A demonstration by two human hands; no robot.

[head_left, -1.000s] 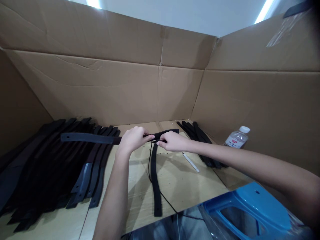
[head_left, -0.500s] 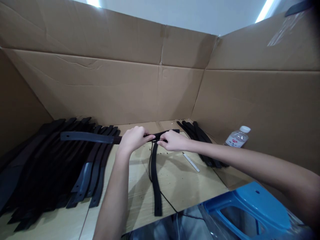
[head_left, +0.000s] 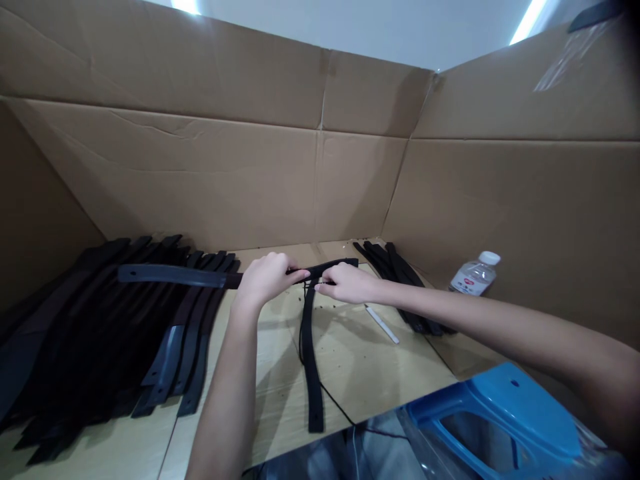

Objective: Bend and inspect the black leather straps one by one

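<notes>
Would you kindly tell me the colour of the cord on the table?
The cord is black, showing best in the head view.

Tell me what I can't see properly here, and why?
In the head view:
Held black strip: its middle is hidden behind the left hand.
Black cord: too thin and dark to tell whether the right hand pinches it.
Bottle: its bottom is behind the right forearm.
Left pile of strips: too dark and overlapped to count.
Blue plastic thing: cut off by the bottom edge.
</notes>
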